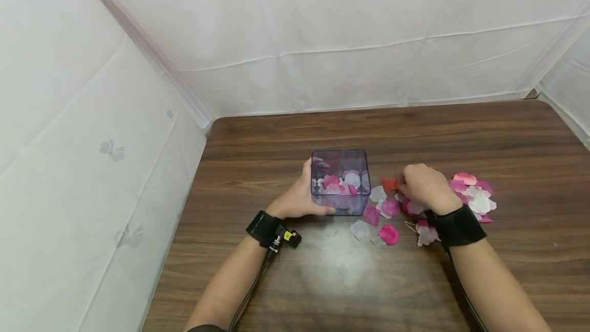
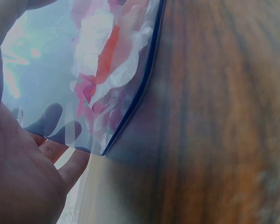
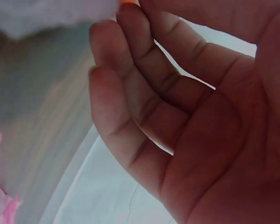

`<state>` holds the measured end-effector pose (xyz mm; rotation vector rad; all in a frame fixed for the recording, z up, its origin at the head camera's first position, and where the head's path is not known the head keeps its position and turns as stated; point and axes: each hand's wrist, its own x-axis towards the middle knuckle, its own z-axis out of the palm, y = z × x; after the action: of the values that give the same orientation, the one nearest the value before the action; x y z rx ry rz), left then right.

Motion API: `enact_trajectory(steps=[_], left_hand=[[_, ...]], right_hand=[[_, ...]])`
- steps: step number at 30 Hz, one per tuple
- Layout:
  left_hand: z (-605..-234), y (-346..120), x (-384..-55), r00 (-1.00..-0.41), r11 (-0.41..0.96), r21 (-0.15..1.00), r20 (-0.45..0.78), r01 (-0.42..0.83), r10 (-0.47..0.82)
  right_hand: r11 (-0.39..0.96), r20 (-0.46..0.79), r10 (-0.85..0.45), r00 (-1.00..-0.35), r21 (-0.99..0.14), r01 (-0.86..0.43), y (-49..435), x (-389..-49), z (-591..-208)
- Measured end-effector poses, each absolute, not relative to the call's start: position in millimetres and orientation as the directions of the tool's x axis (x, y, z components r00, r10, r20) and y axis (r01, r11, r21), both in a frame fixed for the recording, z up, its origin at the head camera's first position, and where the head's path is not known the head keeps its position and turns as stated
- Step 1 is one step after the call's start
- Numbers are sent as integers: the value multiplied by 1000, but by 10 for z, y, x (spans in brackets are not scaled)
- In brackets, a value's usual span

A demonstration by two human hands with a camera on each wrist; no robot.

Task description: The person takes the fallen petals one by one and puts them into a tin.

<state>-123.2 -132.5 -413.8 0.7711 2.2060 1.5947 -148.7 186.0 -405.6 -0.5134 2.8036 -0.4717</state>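
My left hand (image 1: 297, 196) grips a clear purple-tinted square box (image 1: 361, 206) from its left side, thumb along the near wall and fingers round the far side. Inside the box lie pink, white and red petals (image 2: 105, 56), heaped at the bottom. My right hand (image 1: 426, 188) is just right of the box, low over the scattered petals, and pinches an orange-red petal (image 1: 389, 183) at its fingertips. In the right wrist view only a sliver of that petal shows past the curled fingers (image 3: 107, 93); the thumb tip is out of frame.
Loose pink and white petals (image 1: 371, 214) lie between the box and my right hand. Below my right wrist are a pale petal cluster (image 1: 427, 234) and a thin loop. A larger petal pile (image 1: 479, 201) sits farther right. White cloth walls surround the wooden table (image 1: 258, 137).
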Motion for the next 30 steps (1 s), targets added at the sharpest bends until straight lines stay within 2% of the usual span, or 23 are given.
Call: enact_trajectory(steps=[14, 23, 30], left_hand=[[-4472, -1366, -1331, -827, 257, 933, 69, 252, 559], [-4450, -1368, -1337, -825, 278, 920, 77, 275, 560], [-4455, -1363, -1350, -824, 253, 931, 78, 261, 561]], right_hand=[[882, -149, -361, -921, -376, -285, 1937, -1500, -3956], [871, 4, -316, -949, -396, -292, 1912, -1391, -3773], [858, 36, -302, -953, -424, -288, 1878, -1370, -3770]])
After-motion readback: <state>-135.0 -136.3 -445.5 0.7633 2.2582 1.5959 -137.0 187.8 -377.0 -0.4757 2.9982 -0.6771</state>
